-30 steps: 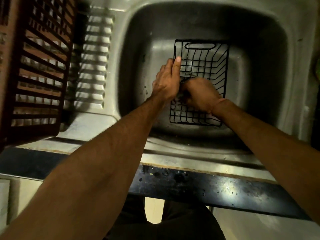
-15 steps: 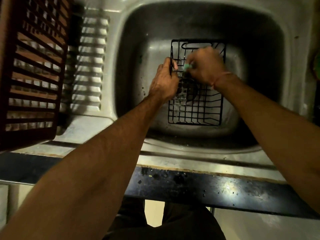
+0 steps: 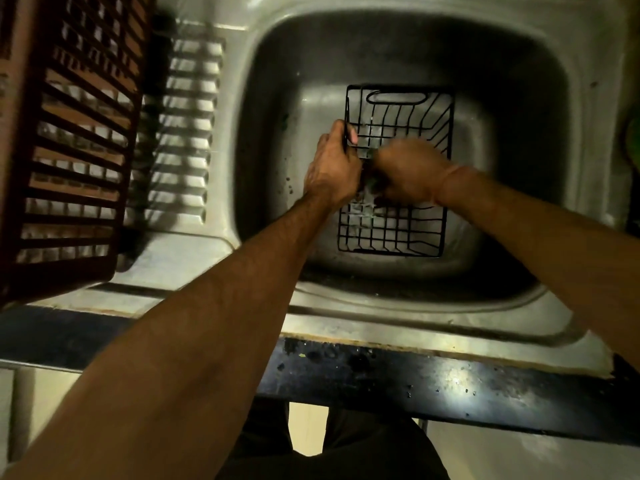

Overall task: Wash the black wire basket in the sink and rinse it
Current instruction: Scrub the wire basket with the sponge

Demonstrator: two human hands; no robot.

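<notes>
Now left hand (image 3: 332,168) grips basket's (image 3: 415,233) left rim.

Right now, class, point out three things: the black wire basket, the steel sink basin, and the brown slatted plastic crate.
Black wire basket (image 3: 415,109), head view: far end wall, below the handle loop.
Steel sink basin (image 3: 294,98), head view: bare left wall.
Brown slatted plastic crate (image 3: 69,168), head view: slatted face.

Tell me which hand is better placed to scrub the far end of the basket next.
Probably the right hand: it is inside the black wire basket, while the left hand grips the basket's left rim, steadying it.
</notes>
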